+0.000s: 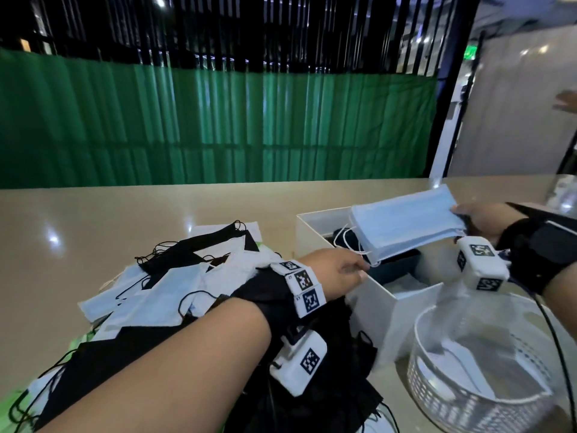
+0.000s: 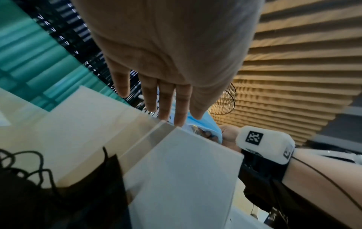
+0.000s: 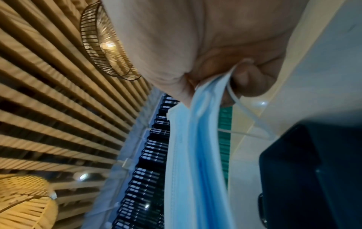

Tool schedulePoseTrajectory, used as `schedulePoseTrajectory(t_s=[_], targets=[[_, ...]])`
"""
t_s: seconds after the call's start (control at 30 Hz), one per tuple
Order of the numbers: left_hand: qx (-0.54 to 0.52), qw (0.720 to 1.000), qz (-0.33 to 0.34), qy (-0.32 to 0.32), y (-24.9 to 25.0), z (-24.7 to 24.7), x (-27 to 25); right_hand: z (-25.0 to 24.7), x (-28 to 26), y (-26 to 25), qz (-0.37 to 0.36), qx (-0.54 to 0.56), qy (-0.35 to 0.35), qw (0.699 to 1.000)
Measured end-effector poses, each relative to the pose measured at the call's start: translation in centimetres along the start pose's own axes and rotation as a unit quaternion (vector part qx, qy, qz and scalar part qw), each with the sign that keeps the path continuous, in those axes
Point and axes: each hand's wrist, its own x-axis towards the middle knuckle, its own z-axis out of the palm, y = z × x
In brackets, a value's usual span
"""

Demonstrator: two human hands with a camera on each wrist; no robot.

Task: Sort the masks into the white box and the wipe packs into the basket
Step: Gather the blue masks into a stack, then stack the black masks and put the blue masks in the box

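Note:
My right hand (image 1: 465,214) pinches one end of a stack of light blue masks (image 1: 406,226) and holds it tilted above the open white box (image 1: 368,295). In the right wrist view the blue masks (image 3: 195,155) hang from thumb and fingers (image 3: 252,83), with dark masks (image 3: 313,170) below in the box. My left hand (image 1: 352,270) reaches over the box's near left corner with straight fingers (image 2: 166,100), whose tips are at the low end of the blue stack (image 2: 211,128). It holds nothing. A white perforated basket (image 1: 437,385) stands in front of the box.
A loose pile of black and white masks (image 1: 187,292) covers the table to the left, under my left forearm, with green edges (image 1: 78,339) showing beneath it. Another person's hand (image 1: 566,101) shows at the far right. A green screen stands behind the beige table (image 1: 125,220).

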Motion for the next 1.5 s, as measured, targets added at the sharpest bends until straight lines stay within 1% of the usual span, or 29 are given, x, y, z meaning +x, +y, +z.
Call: schedulePoseTrajectory(t_s=[0.1,0.17,0.23,0.3,0.37,0.43,0.5,0.7,0.8,0.9,0.97,1.1,1.17,1.23,1.27,1.4,1.5], targets=[[0.01,0.999,0.036,-0.003,-0.4,1.0,1.0,-0.1,1.5,1.9,0.008,-0.04,0.014,0.999],[-0.01,0.999,0.044,0.014,-1.1,1.3,1.3,-0.2,1.9,2.7,0.018,-0.04,-0.008,0.999],[-0.04,0.997,0.05,0.03,-1.7,1.6,1.6,-0.1,2.2,3.1,0.031,-0.064,-0.05,0.996],[-0.057,0.996,0.061,0.042,-2.3,1.9,1.7,0.0,2.2,3.1,0.023,-0.102,-0.073,0.992],[-0.074,0.994,0.068,0.048,-2.4,2.1,1.6,-0.2,1.8,3.1,0.015,-0.109,-0.082,0.99],[-0.087,0.993,0.069,0.05,-2.4,2.2,1.5,-0.4,1.8,3.3,-0.006,-0.153,-0.083,0.985],[-0.095,0.992,0.063,0.048,-2.3,2.1,1.4,-0.4,1.8,3.6,-0.021,-0.188,-0.102,0.977],[-0.094,0.994,0.039,0.039,-2.1,1.8,1.2,-0.3,1.3,3.6,0.015,-0.264,-0.119,0.957],[-0.101,0.993,0.035,0.04,-2.1,1.9,1.2,-0.4,1.8,3.8,0.024,-0.247,-0.137,0.959],[-0.109,0.993,0.027,0.038,-2.1,1.9,1.3,0.3,1.2,3.5,0.036,-0.186,-0.154,0.97],[-0.111,0.993,0.023,0.035,-2.1,1.9,1.3,0.4,1.3,3.5,0.029,-0.164,-0.16,0.973],[-0.102,0.994,0.015,0.027,-1.8,1.8,1.1,0.6,1.3,3.9,0.011,-0.206,-0.148,0.967],[-0.102,0.994,0.012,0.027,-1.6,1.6,1.0,1.3,0.9,4.1,0.007,-0.259,-0.147,0.955],[-0.101,0.995,0.009,0.023,-1.4,1.5,0.8,2.0,0.7,4.2,0.009,-0.303,-0.165,0.939],[-0.098,0.995,0.009,0.02,-1.3,1.5,0.9,2.0,0.4,4.0,0.013,-0.307,-0.173,0.936],[-0.078,0.997,-0.007,0.003,-1.0,1.2,0.5,1.2,-0.5,2.7,0.035,-0.258,-0.198,0.945],[-0.139,0.989,-0.034,-0.023,-1.5,0.2,-0.4,0.6,-2.0,1.0,0.006,-0.244,-0.215,0.946]])
